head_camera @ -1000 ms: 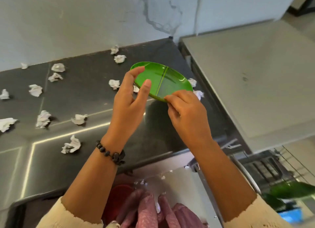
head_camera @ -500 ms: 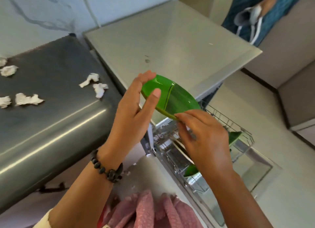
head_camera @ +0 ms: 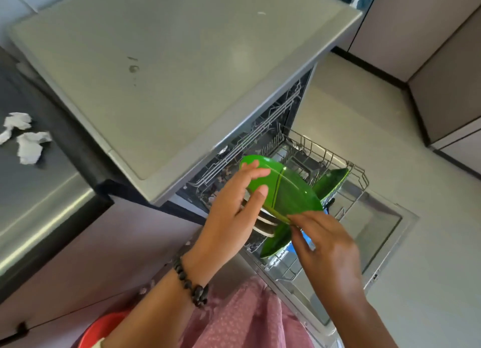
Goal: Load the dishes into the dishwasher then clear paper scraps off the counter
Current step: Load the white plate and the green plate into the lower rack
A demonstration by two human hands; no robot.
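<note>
The dishwasher (head_camera: 182, 69) is seen with its door (head_camera: 377, 233) folded down and its lower rack (head_camera: 356, 176) pulled out, and at least two green plates (head_camera: 330, 183) are already stood on edge in that rack, with some pale-rimmed dishes beside them, so the loading is judged to be partly done. A further green plate (head_camera: 289, 191) is held in the air just above the rack, tilted, and has not yet been slotted in. On the dark counter (head_camera: 39, 196) to the left, crumpled paper scraps (head_camera: 28, 144) are still lying, so the clearing step is judged not yet begun; how many dishes are left cannot be told. The plate's far rim is gripped by the left hand (head_camera: 231, 212), with the fingers over the upper face and the thumb (head_camera: 257, 194) pressed against it. The near rim is pinched by the right hand (head_camera: 328, 243) between its fingertips (head_camera: 294, 218), the remaining fingers being loosely curled. Both forearms are reached forward over the open door.
</note>
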